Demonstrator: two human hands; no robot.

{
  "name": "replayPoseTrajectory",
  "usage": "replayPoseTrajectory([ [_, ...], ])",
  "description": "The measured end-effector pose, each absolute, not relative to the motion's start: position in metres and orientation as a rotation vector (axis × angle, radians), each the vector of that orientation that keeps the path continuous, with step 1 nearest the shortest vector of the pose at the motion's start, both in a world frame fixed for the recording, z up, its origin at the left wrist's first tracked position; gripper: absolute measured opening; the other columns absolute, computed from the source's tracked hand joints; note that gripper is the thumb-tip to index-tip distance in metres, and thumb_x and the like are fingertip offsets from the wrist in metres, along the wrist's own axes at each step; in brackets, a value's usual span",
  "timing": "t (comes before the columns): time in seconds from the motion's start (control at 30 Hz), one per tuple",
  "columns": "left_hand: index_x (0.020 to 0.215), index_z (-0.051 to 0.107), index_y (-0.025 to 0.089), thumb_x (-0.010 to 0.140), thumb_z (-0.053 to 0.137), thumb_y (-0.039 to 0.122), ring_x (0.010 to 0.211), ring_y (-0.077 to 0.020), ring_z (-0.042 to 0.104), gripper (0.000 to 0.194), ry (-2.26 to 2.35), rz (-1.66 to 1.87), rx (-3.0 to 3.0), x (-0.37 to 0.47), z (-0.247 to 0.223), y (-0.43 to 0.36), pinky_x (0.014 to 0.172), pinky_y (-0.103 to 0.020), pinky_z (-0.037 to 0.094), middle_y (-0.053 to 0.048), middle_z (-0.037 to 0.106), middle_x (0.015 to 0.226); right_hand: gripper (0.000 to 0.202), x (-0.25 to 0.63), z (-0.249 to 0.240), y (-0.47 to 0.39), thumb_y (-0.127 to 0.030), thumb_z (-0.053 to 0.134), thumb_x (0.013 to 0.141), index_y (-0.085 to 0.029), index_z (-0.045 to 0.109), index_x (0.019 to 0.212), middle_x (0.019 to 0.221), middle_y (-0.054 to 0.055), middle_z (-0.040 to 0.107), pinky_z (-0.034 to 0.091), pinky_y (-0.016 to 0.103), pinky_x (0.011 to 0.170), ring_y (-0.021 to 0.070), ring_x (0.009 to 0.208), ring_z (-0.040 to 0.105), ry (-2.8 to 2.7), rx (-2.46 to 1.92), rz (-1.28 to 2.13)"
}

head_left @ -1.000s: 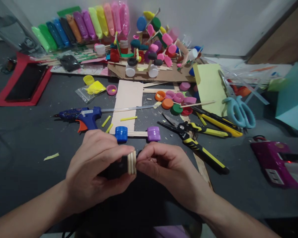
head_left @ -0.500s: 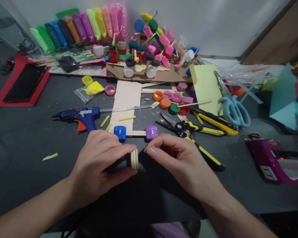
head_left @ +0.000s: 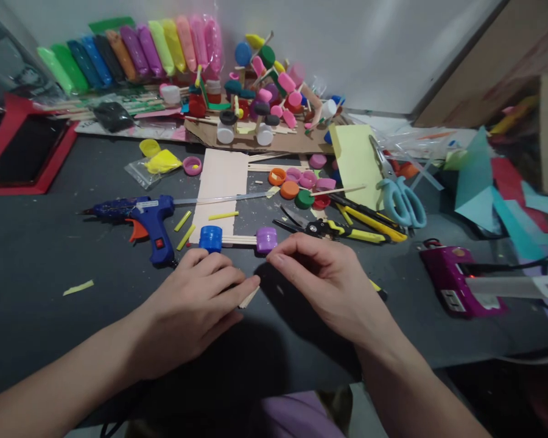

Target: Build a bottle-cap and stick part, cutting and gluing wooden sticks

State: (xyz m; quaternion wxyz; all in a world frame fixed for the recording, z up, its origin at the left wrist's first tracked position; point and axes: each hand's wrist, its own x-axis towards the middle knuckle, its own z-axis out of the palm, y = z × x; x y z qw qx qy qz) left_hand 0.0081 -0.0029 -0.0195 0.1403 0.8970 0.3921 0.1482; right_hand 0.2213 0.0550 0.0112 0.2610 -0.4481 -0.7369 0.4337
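My left hand [head_left: 205, 307] is low over the dark table, with its fingers and thumb closed about a short piece of glued wooden sticks [head_left: 249, 297]. Most of that piece is hidden under the index finger. My right hand [head_left: 322, 283] is held just to the right, thumb and index fingertip pinched together; whatever they hold, if anything, is too small to make out. Beyond both hands lies a bar of wooden sticks [head_left: 240, 240], with a blue bottle cap [head_left: 210, 238] at its left end and a purple bottle cap [head_left: 266, 240] at its right end.
A blue glue gun [head_left: 153, 213] lies at the left beside cut yellow sticks [head_left: 185, 233]. Pliers [head_left: 317, 229], a cutter [head_left: 374, 224] and blue-handled scissors [head_left: 402, 201] lie right of loose caps [head_left: 290, 190]. Cap models [head_left: 265, 91] crowd the back; a purple device [head_left: 461, 283] stands right.
My left hand has lowered and tilted the stick piece, which stood upright between finger and thumb before. My right hand keeps its pinch. The whole view has shifted slightly.
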Motion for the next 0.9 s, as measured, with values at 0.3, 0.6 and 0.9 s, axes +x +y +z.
replayPoseTrajectory([
  [0.3,0.116,0.061,0.015,0.094,0.055,0.018,0.093,-0.0214,0.055,0.023,1.254,0.630,2.598,-0.001,-0.016,-0.002,0.082,-0.039,0.037,-0.005,0.069,0.099,0.013,0.229,0.021,0.048,-0.019,0.056,0.095,-0.020,0.068,0.093,0.087,0.000,0.070,0.043,0.025,0.072,0.0138,0.080,0.063,-2.453,-1.214,0.926],
  [0.6,0.086,0.065,0.019,0.095,0.056,0.029,0.078,-0.0208,0.051,0.016,1.312,0.521,2.561,0.004,-0.016,-0.006,0.074,-0.039,0.032,-0.001,0.062,0.075,0.023,0.227,0.001,0.038,-0.015,0.049,0.097,-0.018,0.068,0.109,0.079,0.004,0.068,0.038,0.027,0.061,0.0163,0.067,0.062,-2.811,-1.040,0.616],
  [0.9,0.077,0.062,0.018,0.092,0.060,0.033,0.072,-0.0220,0.049,0.021,1.470,0.567,2.604,0.020,-0.020,-0.004,0.069,-0.039,0.030,-0.002,0.061,0.072,0.034,0.227,-0.014,0.040,-0.014,0.055,0.093,-0.019,0.063,0.125,0.075,0.001,0.070,0.032,0.029,0.054,0.0155,0.062,0.062,-2.867,-1.030,0.343],
])
